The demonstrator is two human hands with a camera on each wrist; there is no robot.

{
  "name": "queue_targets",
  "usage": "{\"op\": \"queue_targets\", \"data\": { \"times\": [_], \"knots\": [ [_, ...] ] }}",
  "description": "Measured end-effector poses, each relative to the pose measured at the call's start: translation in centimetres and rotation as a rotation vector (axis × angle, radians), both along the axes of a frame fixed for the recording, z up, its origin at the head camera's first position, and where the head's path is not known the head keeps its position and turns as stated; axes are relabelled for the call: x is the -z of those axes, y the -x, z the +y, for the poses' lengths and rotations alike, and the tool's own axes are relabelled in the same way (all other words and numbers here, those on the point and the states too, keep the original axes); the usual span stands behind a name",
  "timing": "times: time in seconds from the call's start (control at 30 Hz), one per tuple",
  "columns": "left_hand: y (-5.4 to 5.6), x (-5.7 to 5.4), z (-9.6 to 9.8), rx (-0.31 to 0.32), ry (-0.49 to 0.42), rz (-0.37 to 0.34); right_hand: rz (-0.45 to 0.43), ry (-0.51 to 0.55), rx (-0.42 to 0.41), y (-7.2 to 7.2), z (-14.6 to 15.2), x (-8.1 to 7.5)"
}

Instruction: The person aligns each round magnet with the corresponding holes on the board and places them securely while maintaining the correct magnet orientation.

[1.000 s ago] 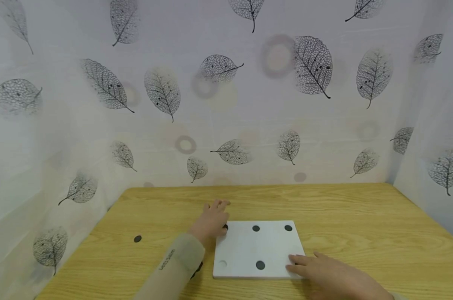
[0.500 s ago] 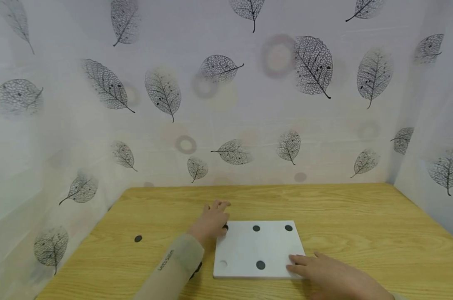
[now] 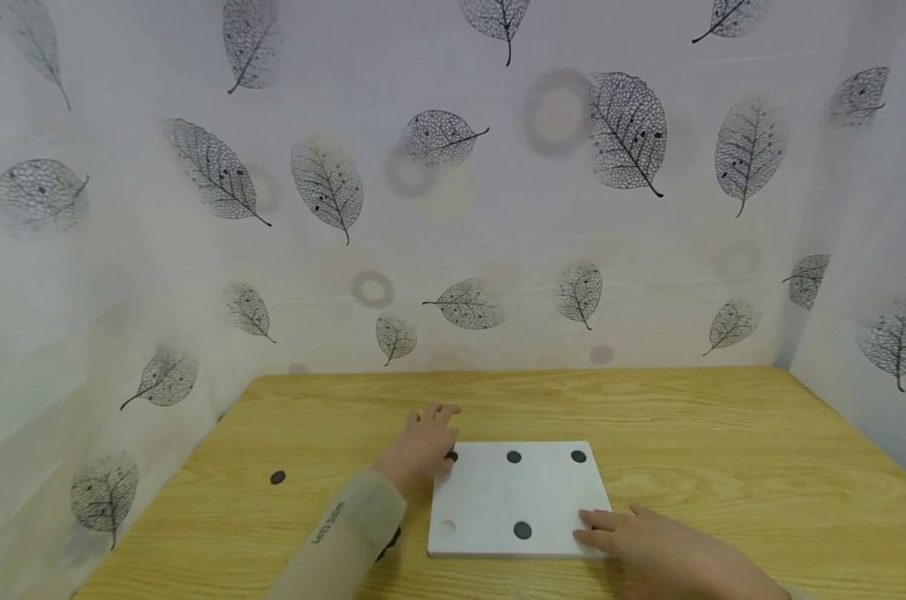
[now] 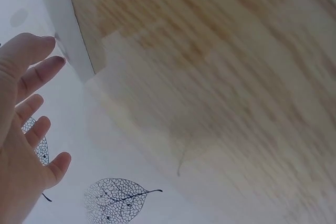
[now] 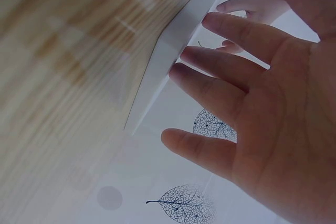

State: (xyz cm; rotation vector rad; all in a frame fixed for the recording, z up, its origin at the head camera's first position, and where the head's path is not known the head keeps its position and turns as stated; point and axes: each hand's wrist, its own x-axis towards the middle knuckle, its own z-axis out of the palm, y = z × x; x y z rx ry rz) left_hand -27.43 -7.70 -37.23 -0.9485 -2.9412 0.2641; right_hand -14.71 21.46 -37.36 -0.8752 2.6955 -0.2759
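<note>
A white rectangular board [image 3: 483, 500] lies on the table with several dark round discs set in it. At its back left corner is my left hand [image 3: 421, 446], thumb and index fingertips at a partly covered disc [image 3: 453, 457], the other fingers spread. Fingers of my right hand [image 3: 663, 546] rest on the board's front right part, hiding what lies beneath them. Other discs show at the back middle [image 3: 514, 457], back right [image 3: 578, 457] and front middle [image 3: 523, 530]. At the front left, a shallow round recess [image 3: 447, 528] shows white. Both wrist views show extended fingers against the board's edge [image 5: 173, 40].
One loose dark disc [image 3: 277, 477] lies on the wooden table [image 3: 693, 433], left of the board. A pale curtain [image 3: 490, 225] printed with leaves hangs behind and along both sides. The left sleeve [image 3: 347, 525] crosses the table's front.
Both hands keep their places on the board, and the discs stay where they were. Only the whole head view has shifted very slightly.
</note>
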Motion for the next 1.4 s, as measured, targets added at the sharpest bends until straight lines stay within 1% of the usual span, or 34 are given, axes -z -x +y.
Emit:
{"op": "queue_targets", "data": {
  "times": [0.17,0.3,0.37,0.47,0.57,0.67,0.77,0.9,1.0,1.23,1.4],
  "knots": [
    [0.1,0.1,-0.8,-0.016,-0.047,0.005,-0.004,0.004,0.007,0.0,0.0,0.0],
    [0.1,0.3,-2.1,-0.038,-0.101,-0.006,-0.009,-0.003,0.009,0.0,0.0,0.0],
    [0.2,0.3,-2.9,-0.047,-0.111,-0.002,-0.006,-0.009,0.005,0.0,0.0,0.0],
    [0.5,0.3,-4.5,-0.066,-0.099,0.024,0.0,-0.01,-0.002,0.0,0.0,0.0],
    [0.6,-0.1,-6.2,-0.082,-0.092,0.054,0.004,-0.01,-0.01,-0.1,0.0,-0.1],
    [0.6,-0.5,-7.8,-0.1,-0.103,0.067,0.012,-0.013,-0.014,-0.1,0.1,-0.1],
    [0.4,-0.7,-9.4,-0.114,-0.11,0.068,0.007,-0.012,-0.009,-0.1,0.1,-0.1],
    [0.2,-0.4,-11.7,-0.127,-0.101,0.074,0.022,-0.013,-0.021,-0.1,0.2,0.0],
    [-0.1,-0.1,-13.4,-0.15,-0.097,0.083,0.028,-0.013,-0.029,-0.2,0.2,0.0],
    [-1.1,0.3,-16.7,-0.234,-0.151,0.047,0.014,-0.009,-0.015,-0.1,0.2,0.1],
    [-1.5,0.6,-18.5,-0.28,-0.164,0.049,0.038,-0.019,-0.034,-0.1,0.1,0.0]
  ]
}}
